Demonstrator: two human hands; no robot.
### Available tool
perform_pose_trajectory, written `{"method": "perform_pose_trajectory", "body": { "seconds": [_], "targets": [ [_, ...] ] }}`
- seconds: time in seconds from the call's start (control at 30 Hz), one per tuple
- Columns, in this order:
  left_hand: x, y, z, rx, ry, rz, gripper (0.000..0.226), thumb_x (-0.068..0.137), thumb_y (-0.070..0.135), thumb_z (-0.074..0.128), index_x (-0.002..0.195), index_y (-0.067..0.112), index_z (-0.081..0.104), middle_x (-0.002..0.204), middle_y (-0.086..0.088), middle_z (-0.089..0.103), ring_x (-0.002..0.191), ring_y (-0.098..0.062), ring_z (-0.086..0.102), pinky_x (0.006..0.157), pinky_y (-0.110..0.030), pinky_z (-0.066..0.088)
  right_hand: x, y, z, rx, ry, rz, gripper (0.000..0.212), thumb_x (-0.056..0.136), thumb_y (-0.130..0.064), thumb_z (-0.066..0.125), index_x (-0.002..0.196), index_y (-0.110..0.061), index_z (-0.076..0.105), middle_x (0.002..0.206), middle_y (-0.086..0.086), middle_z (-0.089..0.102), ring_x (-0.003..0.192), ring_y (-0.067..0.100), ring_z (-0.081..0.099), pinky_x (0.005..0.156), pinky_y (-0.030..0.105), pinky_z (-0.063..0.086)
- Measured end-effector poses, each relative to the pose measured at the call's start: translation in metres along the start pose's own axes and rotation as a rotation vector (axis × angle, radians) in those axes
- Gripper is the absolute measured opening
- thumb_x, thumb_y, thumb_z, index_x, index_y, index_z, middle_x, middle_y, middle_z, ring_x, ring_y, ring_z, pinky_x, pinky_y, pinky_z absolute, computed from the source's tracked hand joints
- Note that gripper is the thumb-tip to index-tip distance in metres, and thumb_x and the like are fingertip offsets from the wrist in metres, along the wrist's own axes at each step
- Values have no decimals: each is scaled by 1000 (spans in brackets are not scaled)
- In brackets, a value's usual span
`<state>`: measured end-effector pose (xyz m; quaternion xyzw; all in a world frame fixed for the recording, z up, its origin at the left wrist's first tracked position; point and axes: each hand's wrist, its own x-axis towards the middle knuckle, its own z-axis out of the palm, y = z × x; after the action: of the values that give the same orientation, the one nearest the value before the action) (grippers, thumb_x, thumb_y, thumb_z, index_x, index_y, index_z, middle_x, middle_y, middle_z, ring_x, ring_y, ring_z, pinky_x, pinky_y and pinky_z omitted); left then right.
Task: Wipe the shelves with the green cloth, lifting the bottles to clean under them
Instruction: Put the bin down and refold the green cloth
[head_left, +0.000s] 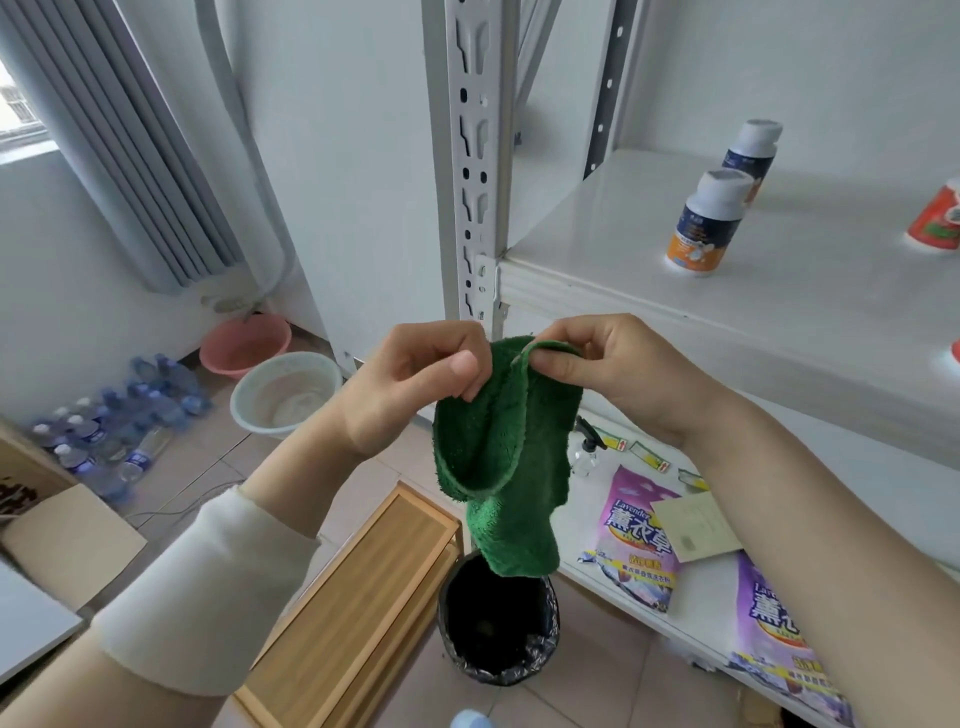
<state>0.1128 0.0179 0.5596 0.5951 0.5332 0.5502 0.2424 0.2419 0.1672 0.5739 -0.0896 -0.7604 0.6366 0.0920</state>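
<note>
While both hands hold it up in front of the shelf post, the green cloth (506, 457) hangs over a black bin (498, 623). Left hand (415, 384) pinches the cloth's upper edge between thumb and curled fingers; right hand (613, 369) pinches the same edge just beside it. Two white-capped bottles (709, 223) stand on the white shelf (597, 270) to the right, well apart from the cloth.

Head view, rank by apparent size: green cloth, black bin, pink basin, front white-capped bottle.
1. green cloth
2. black bin
3. pink basin and front bottle: these look about alike, so they are not ranked. The basin sits farther from the camera, so its true size is unsure.
</note>
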Motion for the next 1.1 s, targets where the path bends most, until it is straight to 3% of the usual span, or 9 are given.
{"method": "perform_pose_trajectory", "body": {
  "seconds": [0.23,0.37,0.47,0.53,0.63,0.77,0.9,1.0,1.1],
  "targets": [
    [-25,-34,14,511,92,114,47,69,60,62,92,20,54,101,1,49,97,-6,51,87,-18,44,-6,3,-2,-16,230,-7,16,75,-10,68,65,-23,68,70,3,65,62,6,60,65,16,50],
    [-26,-49,17,637,187,45,25,75,33,66,81,13,53,113,-3,42,87,-4,53,82,-4,44,-11,-3,-11,-20,277,-12,11,72,-11,69,68,-21,67,63,-4,65,58,1,58,60,11,48],
    [-15,-36,7,532,290,-80,13,78,24,61,76,15,51,112,4,52,82,-4,61,78,-4,48,-15,-9,-27,-49,367,-26,7,62,-19,73,65,-22,69,62,-6,66,64,4,58,67,14,46],
    [-3,-20,3,347,348,-154,13,82,20,61,76,21,49,95,8,61,81,-1,63,74,-9,50,-19,-11,-35,-166,404,-31,13,66,-16,75,63,-27,71,72,11,62,73,17,51,74,25,41],
    [16,1,2,211,364,-192,14,86,10,59,78,14,48,77,-8,62,72,-8,61,68,-21,53,-24,-15,-43,-296,407,-82,21,69,-14,75,72,-33,69,75,9,57,72,18,47,76,28,40],
    [35,28,5,87,336,-156,25,85,1,59,95,22,50,92,-32,64,80,-36,66,70,-36,58,-39,-28,-52,-305,468,-66,38,67,-13,76,96,-32,62,72,-7,49,62,3,45,76,19,42],
    [56,52,15,150,297,-87,30,85,4,60,97,31,56,94,-39,59,85,-45,62,68,-28,59,-61,-49,-61,-279,486,-7,22,70,-12,74,80,-30,66,96,15,66,84,18,53,89,43,49],
    [82,71,26,174,282,-28,28,86,3,59,89,31,59,85,-32,62,76,-26,66,62,-20,55,-76,-74,-79,-246,562,3,20,74,-8,70,72,-27,63,84,4,62,84,22,53,89,51,48],
    [123,89,40,144,277,-6,21,87,4,58,91,25,58,82,1,68,71,-2,67,61,-16,53,-83,-100,-107,-257,676,-30,21,76,-7,69,72,-26,61,79,-2,56,83,19,52,76,41,48]
  ]
}}
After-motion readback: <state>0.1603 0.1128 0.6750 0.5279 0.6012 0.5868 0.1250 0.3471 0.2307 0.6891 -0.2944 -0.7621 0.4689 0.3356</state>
